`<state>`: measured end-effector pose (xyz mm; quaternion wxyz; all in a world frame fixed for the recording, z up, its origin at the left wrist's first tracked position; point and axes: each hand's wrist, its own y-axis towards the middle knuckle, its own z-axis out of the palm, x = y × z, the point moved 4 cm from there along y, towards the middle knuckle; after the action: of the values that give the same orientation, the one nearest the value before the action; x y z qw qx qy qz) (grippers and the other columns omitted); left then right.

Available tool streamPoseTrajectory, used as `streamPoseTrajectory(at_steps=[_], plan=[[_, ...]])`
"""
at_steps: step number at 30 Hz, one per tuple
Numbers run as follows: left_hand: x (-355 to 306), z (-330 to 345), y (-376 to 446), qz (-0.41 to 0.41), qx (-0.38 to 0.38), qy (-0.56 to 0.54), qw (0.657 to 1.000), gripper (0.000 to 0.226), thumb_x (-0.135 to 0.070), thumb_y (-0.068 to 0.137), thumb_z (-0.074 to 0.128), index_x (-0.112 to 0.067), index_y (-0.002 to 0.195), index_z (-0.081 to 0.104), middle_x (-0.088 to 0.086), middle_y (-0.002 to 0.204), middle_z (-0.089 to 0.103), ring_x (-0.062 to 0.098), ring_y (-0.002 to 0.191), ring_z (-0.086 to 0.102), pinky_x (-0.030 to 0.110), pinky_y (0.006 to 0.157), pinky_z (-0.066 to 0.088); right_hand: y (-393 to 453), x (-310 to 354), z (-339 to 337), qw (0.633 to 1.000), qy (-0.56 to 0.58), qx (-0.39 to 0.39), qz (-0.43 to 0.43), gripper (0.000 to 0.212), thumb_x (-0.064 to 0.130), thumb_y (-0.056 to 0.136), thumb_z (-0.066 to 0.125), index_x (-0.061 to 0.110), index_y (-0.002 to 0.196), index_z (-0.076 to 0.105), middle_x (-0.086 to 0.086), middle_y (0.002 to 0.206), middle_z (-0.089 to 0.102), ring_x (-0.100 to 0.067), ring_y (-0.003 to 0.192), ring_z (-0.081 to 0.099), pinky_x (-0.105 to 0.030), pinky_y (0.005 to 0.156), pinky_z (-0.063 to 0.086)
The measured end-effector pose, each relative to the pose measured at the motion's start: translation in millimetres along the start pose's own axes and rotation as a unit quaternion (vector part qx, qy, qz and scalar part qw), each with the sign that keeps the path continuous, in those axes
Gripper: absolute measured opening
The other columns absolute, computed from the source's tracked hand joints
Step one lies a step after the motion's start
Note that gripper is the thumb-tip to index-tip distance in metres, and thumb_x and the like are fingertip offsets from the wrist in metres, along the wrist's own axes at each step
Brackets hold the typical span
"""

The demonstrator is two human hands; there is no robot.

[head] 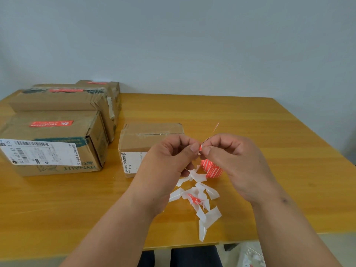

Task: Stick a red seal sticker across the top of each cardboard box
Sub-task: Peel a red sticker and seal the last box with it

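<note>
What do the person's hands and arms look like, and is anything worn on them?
Both arms are bare up to the frame's lower edge: no sleeves, gloves, watch or rings show. The left hand and right hand have short nails. A small dark mark sits on the right forearm.

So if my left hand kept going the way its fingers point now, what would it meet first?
Your right hand. The left hand points right, fingertips nearly touching it at the red seal sticker both pinch. Depth looks matched, though one view can't confirm.
</note>
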<state>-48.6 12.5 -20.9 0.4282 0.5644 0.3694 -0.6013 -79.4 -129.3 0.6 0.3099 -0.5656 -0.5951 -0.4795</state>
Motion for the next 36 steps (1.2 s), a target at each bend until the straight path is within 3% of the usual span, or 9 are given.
streamPoseTrajectory(at_steps=[4, 13, 21, 23, 26, 28, 30, 32, 36], plan=[[-8, -4, -3, 0.036, -0.013, 0.087, 0.995, 0.014, -0.025, 0.09, 0.065, -0.029, 0.082, 0.076, -0.001, 0.071, 0.065, 0.014, 0.066, 0.052, 0.031, 0.065, 0.048, 0, -1, 0, 1.0, 0.0, -0.006, 0.005, 0.012, 0.032, 0.075, 0.062, 0.026, 0.075, 0.073, 0.006, 0.074, 0.072, -0.014, 0.077, 0.068, -0.045, 0.08, 0.056], [-35, -4, -9, 0.118, -0.009, 0.305, 0.945, 0.017, -0.019, 0.09, 0.067, -0.032, 0.086, 0.078, -0.014, 0.064, 0.068, -0.003, 0.04, 0.046, 0.006, 0.04, 0.03, -1, 0, -1, 1.0, -0.02, -0.001, 0.012, 0.015, 0.02, 0.088, 0.066, 0.022, 0.075, 0.073, 0.003, 0.073, 0.071, -0.027, 0.076, 0.067, -0.048, 0.074, 0.053], [-37, -3, -9, 0.103, -0.017, 0.283, 0.954, 0.02, -0.018, 0.089, 0.069, -0.033, 0.078, 0.076, -0.008, 0.054, 0.065, 0.001, 0.034, 0.04, 0.007, 0.038, 0.027, 1, 3, -1, 0.999, -0.035, -0.001, 0.012, 0.013, 0.021, 0.086, 0.067, 0.02, 0.074, 0.071, -0.007, 0.072, 0.069, -0.029, 0.064, 0.059, -0.034, 0.059, 0.044], [-35, -5, -7, 0.088, -0.012, 0.254, 0.963, 0.019, -0.019, 0.088, 0.07, -0.031, 0.077, 0.078, 0.0, 0.058, 0.068, 0.006, 0.038, 0.042, 0.013, 0.041, 0.034, 0, 3, -1, 0.999, -0.036, -0.004, 0.009, 0.014, 0.021, 0.086, 0.066, 0.019, 0.073, 0.071, -0.008, 0.072, 0.069, -0.032, 0.066, 0.058, -0.033, 0.059, 0.043], [-32, -5, -6, 0.061, -0.007, 0.212, 0.975, 0.015, -0.02, 0.086, 0.071, -0.029, 0.077, 0.079, 0.011, 0.066, 0.07, 0.041, 0.064, 0.061, 0.043, 0.06, 0.056, 0, 3, -2, 0.999, -0.034, -0.011, 0.005, 0.014, 0.018, 0.085, 0.066, 0.019, 0.072, 0.071, -0.006, 0.073, 0.07, -0.036, 0.075, 0.062, -0.041, 0.062, 0.049], [-33, -4, -6, 0.057, -0.006, 0.204, 0.977, 0.014, -0.02, 0.086, 0.071, -0.028, 0.077, 0.079, 0.013, 0.068, 0.071, 0.044, 0.073, 0.063, 0.055, 0.068, 0.055, 0, 3, -2, 0.999, -0.032, -0.011, 0.008, 0.015, 0.017, 0.085, 0.067, 0.018, 0.071, 0.072, -0.003, 0.072, 0.071, -0.03, 0.076, 0.065, -0.042, 0.067, 0.053], [-33, -4, -7, 0.063, -0.006, 0.215, 0.975, 0.015, -0.02, 0.087, 0.07, -0.028, 0.076, 0.078, 0.011, 0.067, 0.071, 0.04, 0.065, 0.062, 0.048, 0.06, 0.055, -1, 3, -2, 1.0, -0.024, -0.007, 0.008, 0.015, 0.018, 0.084, 0.068, 0.019, 0.07, 0.073, 0.001, 0.072, 0.071, -0.023, 0.073, 0.067, -0.035, 0.067, 0.053], [-33, -5, -6, 0.081, -0.018, 0.246, 0.966, 0.018, -0.02, 0.088, 0.069, -0.03, 0.075, 0.077, 0.005, 0.061, 0.069, 0.015, 0.039, 0.049, 0.023, 0.04, 0.043, -1, 4, -1, 1.0, -0.021, -0.002, 0.007, 0.015, 0.026, 0.081, 0.071, 0.021, 0.067, 0.072, 0.002, 0.07, 0.07, -0.018, 0.066, 0.065, -0.028, 0.062, 0.05], [-35, 0, -8, 0.091, -0.035, 0.288, 0.953, 0.021, -0.017, 0.087, 0.068, -0.032, 0.075, 0.075, -0.003, 0.061, 0.07, 0.0, 0.033, 0.041, 0.008, 0.037, 0.028, 2, 1, 0, 0.999, -0.039, -0.018, 0.021, 0.019, 0.023, 0.081, 0.073, 0.021, 0.063, 0.069, 0.005, 0.062, 0.066, -0.007, 0.054, 0.055, -0.018, 0.051, 0.042]])
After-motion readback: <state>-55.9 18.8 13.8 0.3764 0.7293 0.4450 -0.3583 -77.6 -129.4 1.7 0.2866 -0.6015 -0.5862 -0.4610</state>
